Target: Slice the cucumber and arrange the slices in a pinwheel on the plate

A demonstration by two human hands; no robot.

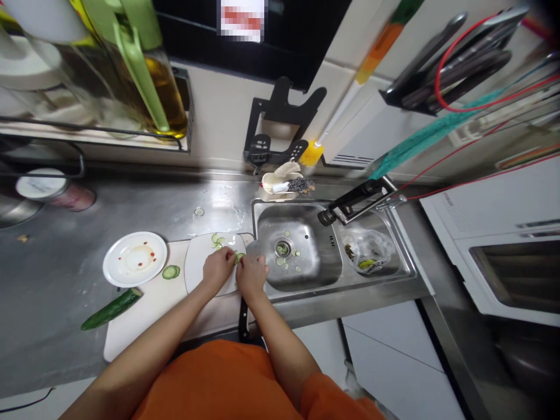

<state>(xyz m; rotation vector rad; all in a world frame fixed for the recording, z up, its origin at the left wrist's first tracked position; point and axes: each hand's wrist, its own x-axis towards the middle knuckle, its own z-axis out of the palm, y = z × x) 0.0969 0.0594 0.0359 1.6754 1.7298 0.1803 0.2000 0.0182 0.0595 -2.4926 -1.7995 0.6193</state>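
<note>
Over a white square plate (pixel 195 256), my left hand (pixel 220 268) and my right hand (pixel 252 275) are close together with fingers pinched. Between their fingertips is a thin green cucumber slice (pixel 238 257), partly covered by the fingers. More cucumber slices (pixel 217 240) lie curved near the plate's far edge. The plate rests on a pale cutting board (pixel 135 328). A knife (pixel 244 319) lies beside the plate, its black handle toward me and its blade partly under my right hand. Left of the plate are stacked cucumber slices (pixel 170 272) and a cut cucumber (pixel 111 309).
A round plate (pixel 112 269) with red bits stands at the left. To the right, the steel sink (pixel 324 256) holds scattered slices around its drain, below a black tap (pixel 345 204). A clear plastic bag (pixel 370 251) lies in the side basin. A sponge caddy (pixel 280 189) stands behind.
</note>
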